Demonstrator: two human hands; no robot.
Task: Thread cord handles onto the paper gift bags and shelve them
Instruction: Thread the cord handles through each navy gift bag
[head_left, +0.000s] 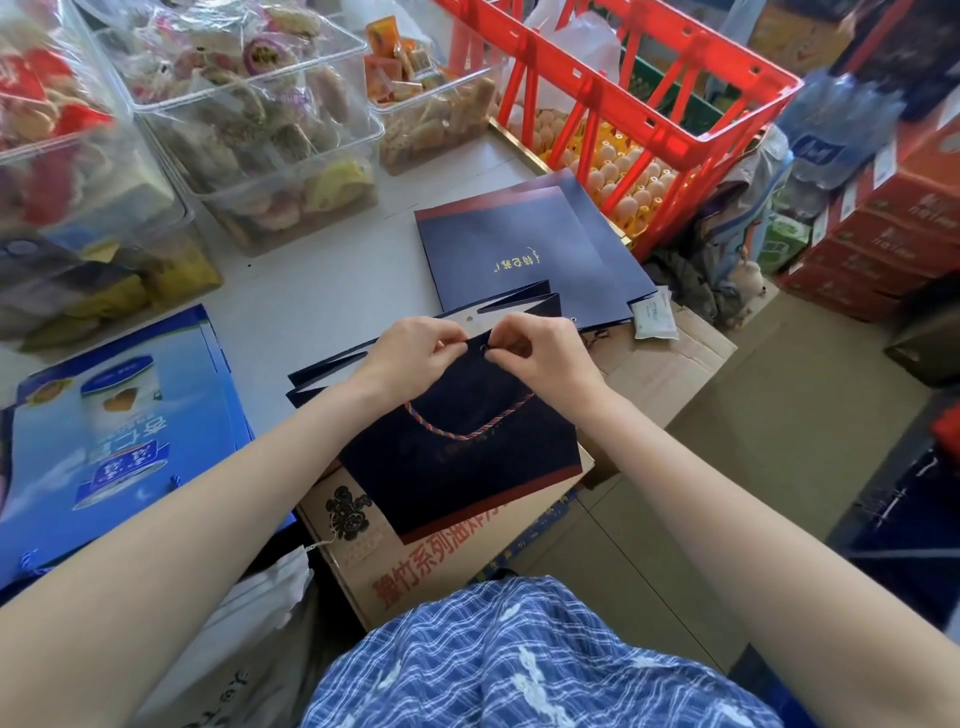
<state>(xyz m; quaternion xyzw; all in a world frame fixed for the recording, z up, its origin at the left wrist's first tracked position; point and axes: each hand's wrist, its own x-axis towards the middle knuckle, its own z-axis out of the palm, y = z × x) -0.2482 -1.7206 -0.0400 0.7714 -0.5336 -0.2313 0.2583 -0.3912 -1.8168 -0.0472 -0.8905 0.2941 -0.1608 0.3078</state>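
Note:
A dark navy paper gift bag (462, 462) with a red bottom stripe lies folded flat in front of me, partly on a cardboard box. A red-and-blue twisted cord handle (467, 431) loops across its face. My left hand (415, 351) pinches the bag's top edge beside a metal eyelet. My right hand (540, 351) pinches the cord end at that eyelet. Behind them, a stack of flat navy bags (524, 254) with gold lettering lies on the table.
Clear plastic bins of wrapped snacks (249, 119) fill the table's back left. A red crate (639, 98) over trays of eggs stands at the back right. A blue printed gift bag (119, 421) lies at left. Red cartons (883, 228) are stacked at far right.

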